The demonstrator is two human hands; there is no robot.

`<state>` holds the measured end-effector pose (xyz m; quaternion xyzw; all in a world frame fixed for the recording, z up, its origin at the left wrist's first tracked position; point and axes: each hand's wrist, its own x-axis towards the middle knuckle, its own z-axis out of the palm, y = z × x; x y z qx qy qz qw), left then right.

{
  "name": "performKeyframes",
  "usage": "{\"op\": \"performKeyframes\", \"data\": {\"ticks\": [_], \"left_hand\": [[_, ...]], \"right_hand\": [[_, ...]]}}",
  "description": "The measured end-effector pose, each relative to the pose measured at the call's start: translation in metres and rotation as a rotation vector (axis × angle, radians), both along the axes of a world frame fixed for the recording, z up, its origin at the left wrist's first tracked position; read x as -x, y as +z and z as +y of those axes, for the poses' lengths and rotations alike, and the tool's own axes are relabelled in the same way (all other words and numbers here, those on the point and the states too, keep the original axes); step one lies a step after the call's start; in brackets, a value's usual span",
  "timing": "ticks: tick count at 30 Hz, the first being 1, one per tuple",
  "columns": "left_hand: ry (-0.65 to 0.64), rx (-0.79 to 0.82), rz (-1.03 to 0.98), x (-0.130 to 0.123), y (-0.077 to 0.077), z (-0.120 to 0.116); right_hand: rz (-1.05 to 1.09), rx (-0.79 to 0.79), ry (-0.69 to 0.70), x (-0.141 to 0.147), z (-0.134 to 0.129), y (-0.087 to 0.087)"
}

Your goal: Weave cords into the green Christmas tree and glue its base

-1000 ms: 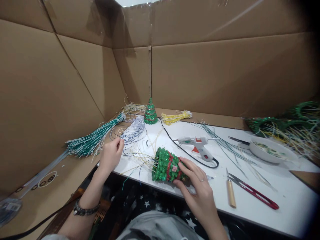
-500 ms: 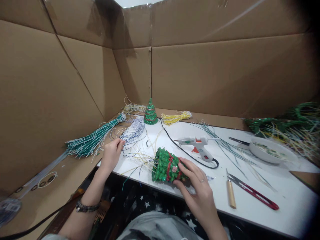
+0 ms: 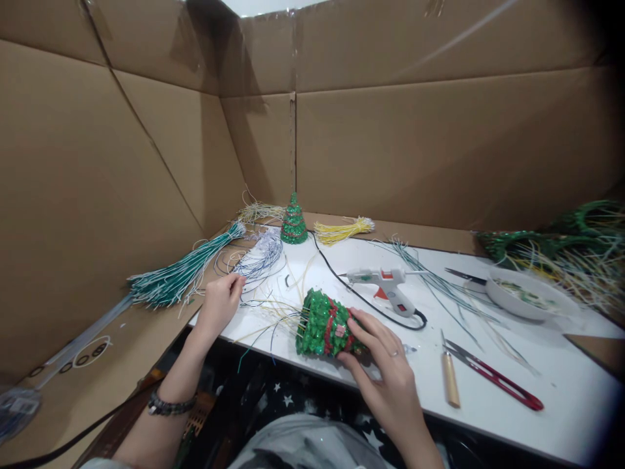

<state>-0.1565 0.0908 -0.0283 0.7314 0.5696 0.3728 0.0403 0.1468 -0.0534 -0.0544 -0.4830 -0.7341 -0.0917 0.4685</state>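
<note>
A green sparkly miniature Christmas tree (image 3: 318, 326) with red bands and a small pink piece lies on its side at the table's front edge. Around its narrow end curl the fingers of my right hand (image 3: 385, 358), closed on it. Loose wires (image 3: 273, 316) in yellow, white and blue stick out of its wide base toward the left. My left hand (image 3: 222, 303) is closed in a pinch beside a bundle of blue and white wires (image 3: 261, 260); what its fingertips hold, if anything, is hidden.
Behind stands a small green tree (image 3: 293, 225) near yellow wires (image 3: 344, 229). A glue gun (image 3: 385, 281) with a black cord lies mid-table. At right are an awl (image 3: 452, 381), red-handled tweezers (image 3: 502, 379) and a white bowl (image 3: 512, 309). Green wires (image 3: 185, 270) lie left, by cardboard walls (image 3: 439, 143).
</note>
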Motion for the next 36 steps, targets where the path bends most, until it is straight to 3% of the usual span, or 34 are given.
{"op": "performKeyframes", "data": {"ticks": [19,27,33,36], "left_hand": [[0.023,-0.014,0.049,-0.001,0.001,0.001],[-0.056,-0.088,0.041,0.0,0.0,-0.002],[-0.018,-0.15,-0.036,-0.002,0.017,-0.014],[-0.025,-0.126,-0.239,-0.018,0.029,-0.037]], "right_hand": [[0.002,0.003,0.005,0.0,-0.001,0.001],[0.007,0.009,-0.007,0.0,-0.001,0.0],[0.022,0.004,-0.012,0.001,-0.001,0.002],[0.022,0.0,-0.011,0.001,-0.001,0.002]]}}
